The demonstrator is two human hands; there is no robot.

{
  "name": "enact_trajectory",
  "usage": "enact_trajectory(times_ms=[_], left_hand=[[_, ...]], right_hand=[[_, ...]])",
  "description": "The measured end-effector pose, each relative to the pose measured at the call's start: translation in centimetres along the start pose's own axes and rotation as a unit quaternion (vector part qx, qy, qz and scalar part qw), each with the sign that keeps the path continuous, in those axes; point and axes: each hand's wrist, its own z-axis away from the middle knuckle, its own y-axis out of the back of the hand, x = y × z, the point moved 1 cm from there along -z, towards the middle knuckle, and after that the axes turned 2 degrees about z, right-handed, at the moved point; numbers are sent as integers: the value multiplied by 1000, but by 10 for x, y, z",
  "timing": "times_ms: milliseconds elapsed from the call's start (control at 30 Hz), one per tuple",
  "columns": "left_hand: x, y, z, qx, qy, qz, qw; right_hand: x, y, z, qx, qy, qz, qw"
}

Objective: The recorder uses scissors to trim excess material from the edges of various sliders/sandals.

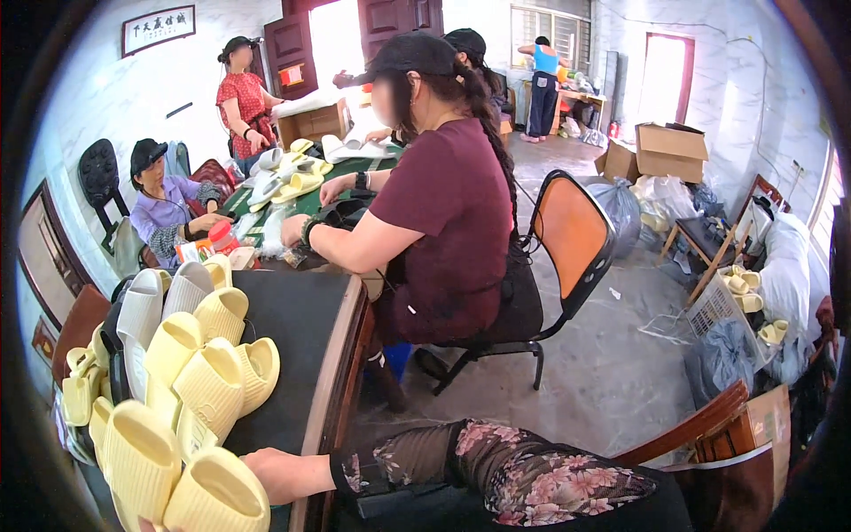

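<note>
Two pale yellow slippers, the nearer one [217, 498] and another beside it [142, 454], stand large at the lower left with their openings facing up. My right hand [288, 473] reaches in from the right in a dark floral mesh sleeve and is closed at the nearer slipper's side, its fingertips hidden behind it. Of my left hand [152, 527] only a sliver of skin shows at the lower edge under these slippers; its fingers are mostly hidden. Beyond lie several more yellow slippers [210, 377] and some light grey slippers [139, 310], heaped on the dark tabletop [288, 306].
A person in a maroon shirt [448, 217] sits at the table ahead, beside an orange-backed chair [572, 235]. Other people work around a green table [355, 167] with slippers. To the right are a crate [722, 315], plastic bags [616, 213] and cardboard boxes [671, 152].
</note>
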Motion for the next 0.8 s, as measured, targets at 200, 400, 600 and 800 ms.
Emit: enact_trajectory(times_ms=[200, 400, 600, 800], left_hand=[[3, -29, -59, -54, -88, -3, 995], [43, -101, -132, -140, 138, 401, 895], [33, -137, -211, -126, 65, 361, 922], [18, -174, -241, -104, 75, 286, 950]], right_hand=[[24, -29, -6, 103, 104, -16, 989], [21, -24, 1, 99, 86, -7, 991], [18, -11, 1, 11, 17, -9, 1000], [22, -4, -2, -25, -38, 55, 997]])
